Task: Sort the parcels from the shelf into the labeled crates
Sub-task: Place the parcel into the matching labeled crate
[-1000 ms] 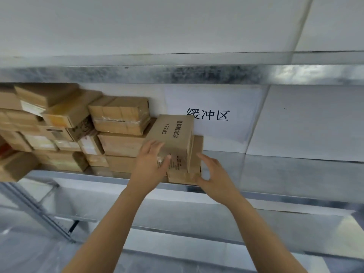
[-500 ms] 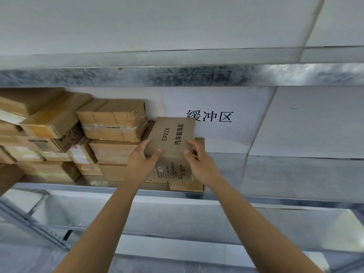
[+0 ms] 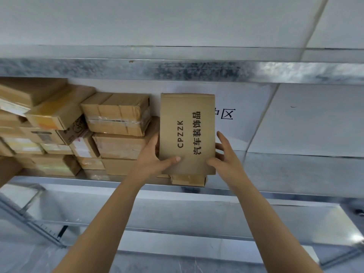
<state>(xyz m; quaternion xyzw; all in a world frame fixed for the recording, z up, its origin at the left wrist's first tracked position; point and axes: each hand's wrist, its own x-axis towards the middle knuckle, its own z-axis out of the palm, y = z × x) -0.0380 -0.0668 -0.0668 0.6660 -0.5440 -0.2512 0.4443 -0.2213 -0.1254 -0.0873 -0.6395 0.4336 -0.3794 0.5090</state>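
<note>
— holding what, these two hands?
— one flat cardboard box (image 3: 187,133), with "cpzzk" and chinese letters printed on its face. the left hand (image 3: 151,160) grips its left edge, with the thumb curled over the front near the bottom. the right hand (image 3: 224,160) grips the right edge, thumb on the front, the other fingers partly spread along the side.
— and where is the box?
— it stands upright in front of the metal shelf (image 3: 275,174), just above a smaller box (image 3: 188,180) that lies at the shelf edge. i cannot tell if they touch. it covers part of a paper sign (image 3: 242,119) on the back wall. to its left, a pile of parcels (image 3: 118,115) sits on the same shelf.
</note>
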